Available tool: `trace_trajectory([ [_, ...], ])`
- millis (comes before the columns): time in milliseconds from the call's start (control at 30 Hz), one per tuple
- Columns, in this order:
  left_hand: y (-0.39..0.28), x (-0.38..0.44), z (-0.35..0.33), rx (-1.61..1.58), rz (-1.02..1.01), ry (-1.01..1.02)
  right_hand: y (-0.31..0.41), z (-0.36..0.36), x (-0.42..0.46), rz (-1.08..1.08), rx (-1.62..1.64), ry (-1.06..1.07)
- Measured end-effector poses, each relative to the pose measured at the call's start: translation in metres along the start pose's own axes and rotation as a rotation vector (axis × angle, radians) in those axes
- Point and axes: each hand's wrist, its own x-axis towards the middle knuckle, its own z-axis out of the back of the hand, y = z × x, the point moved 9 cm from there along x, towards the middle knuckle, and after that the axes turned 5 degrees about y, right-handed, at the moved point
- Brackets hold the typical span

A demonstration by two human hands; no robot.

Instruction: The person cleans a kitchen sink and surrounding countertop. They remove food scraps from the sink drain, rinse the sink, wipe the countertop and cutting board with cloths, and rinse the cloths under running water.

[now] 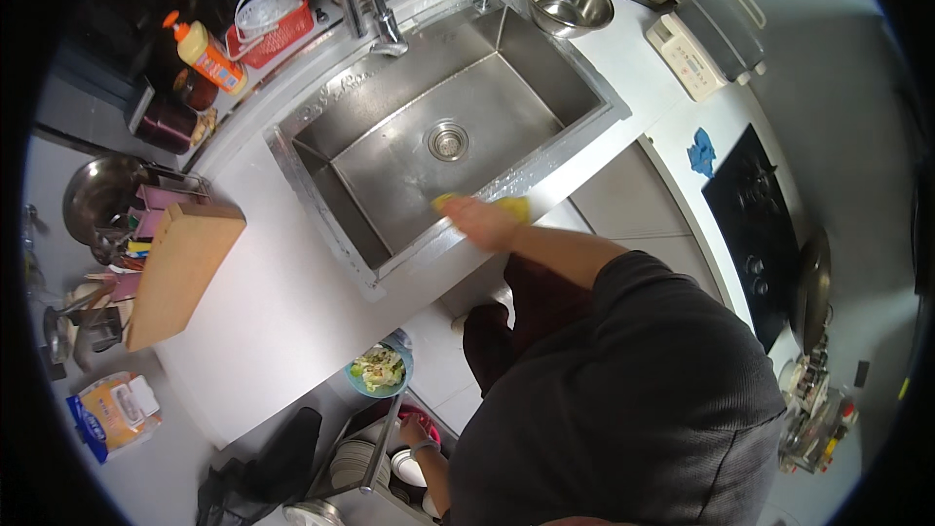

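Note:
My right hand, blurred, presses a yellow cloth on the wet front rim of the stainless steel sink. The cloth sticks out on both sides of the hand. The basin holds no dishes, and its round drain shows in the middle. Low in the view, my left hand, with a band at its wrist, is beside a pink-red container at an open dish drawer. Whether its fingers grip the container, I cannot tell. Plates and a white bowl sit in that drawer.
A light blue bowl of cabbage leaves is below the counter edge. A wooden board leans at the left by utensils. A steel bowl stands right of the sink. A blue cloth lies by the black hob.

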Motion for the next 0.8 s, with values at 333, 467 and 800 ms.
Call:
trace_trajectory([
  [333, 0.011, -0.068, -0.15, 0.314, -0.017, -0.006, -0.285, 0.209, -0.171, -0.418, 0.056, -0.392],
  [467, -0.098, -0.136, -0.315, 0.572, -0.3, 0.224, -0.331, 0.299, -0.283, -0.712, 0.25, -0.876],
  [800, -0.289, -0.254, -0.857, 0.85, -0.583, 0.718, -0.378, 0.317, -0.416, -1.414, -0.643, -0.473],
])
